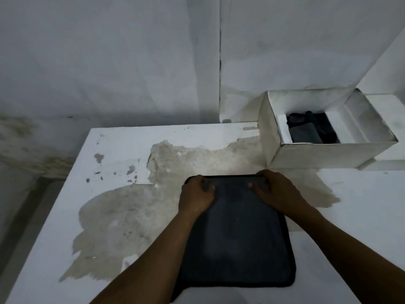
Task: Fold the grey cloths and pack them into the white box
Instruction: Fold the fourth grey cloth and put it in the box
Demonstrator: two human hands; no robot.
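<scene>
Left hand point(196, 194) and right hand point(276, 189) pinched far corners of the dark-grey rectangular cloth point(237, 242), presumably for an even fold.

The white box point(328, 152) hides part of its packed cloths point(305, 133) — count unclear.

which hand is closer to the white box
Right. The right hand grips the grey cloth at its far right corner, just short of the white box; the left hand grips the far left corner, farther off.
</scene>
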